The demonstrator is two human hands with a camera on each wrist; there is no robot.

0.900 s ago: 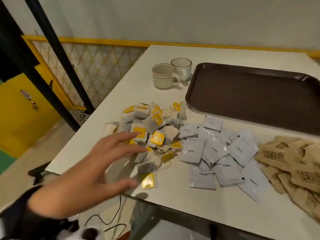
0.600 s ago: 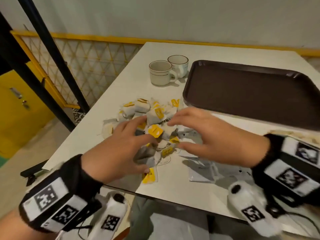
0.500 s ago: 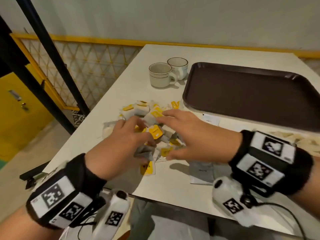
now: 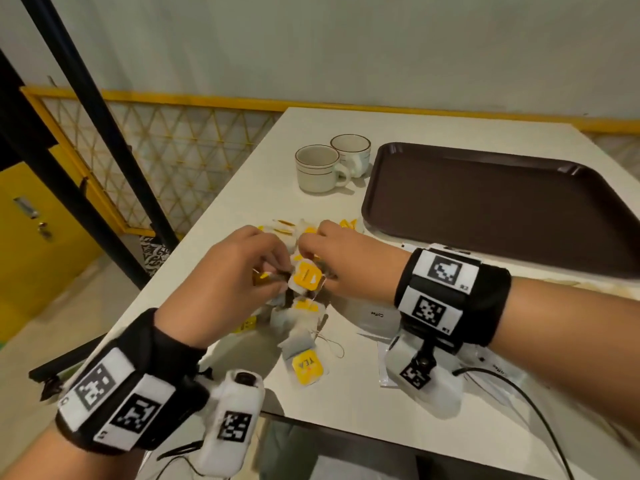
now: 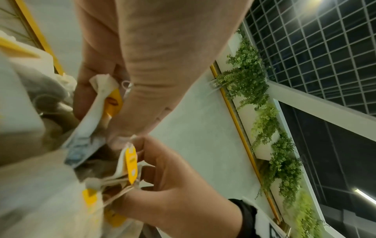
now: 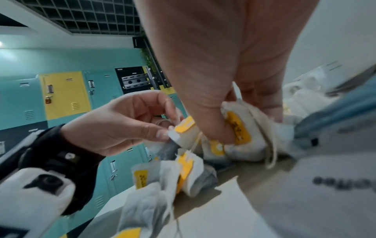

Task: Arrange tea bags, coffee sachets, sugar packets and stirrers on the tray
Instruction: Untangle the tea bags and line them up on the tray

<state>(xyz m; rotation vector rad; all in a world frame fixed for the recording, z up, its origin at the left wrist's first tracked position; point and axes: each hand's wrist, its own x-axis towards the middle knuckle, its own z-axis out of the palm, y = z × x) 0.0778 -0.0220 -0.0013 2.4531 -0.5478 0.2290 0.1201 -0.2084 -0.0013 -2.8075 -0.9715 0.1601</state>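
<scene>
- Left hand [image 4: 228, 282]: over the near-left part of the table, fingers curled, thumb and fingertips pinching a yellow-tagged tea bag [image 6: 184, 133] lifted from the heap.
- Right hand [image 4: 349, 265]: directly opposite the left, fingers bent downward, thumb and fingers gripping another tea bag [image 6: 242, 128] with a yellow label; strings hang from it.
- Tea bag pile [image 4: 304, 306]: loose heap of white bags with yellow tags and thin strings, lying on the table between and beneath both hands, just beside the tray's near-left corner. One bag with a yellow "TEA" tag [image 4: 306, 367] lies apart toward the table's near edge.
- Coffee sachets [image 4: 375, 315]: pale grey packets printed "Coffee", flat on the table just right of the pile, largely hidden under the right wrist.
- Tray [image 4: 512, 178]: dark brown, rectangular, raised rim, on the far-right part of the table; nothing on its visible surface.
- Cups [image 4: 317, 168]: two cream mugs with dark rim lines, side by side and touching, just left of the tray's far-left corner.
- Table [image 4: 433, 126]: off-white top, bearing all of the above.
- Wrist bands [image 4: 450, 292]: black, with printed square markers, one on each wrist.
</scene>
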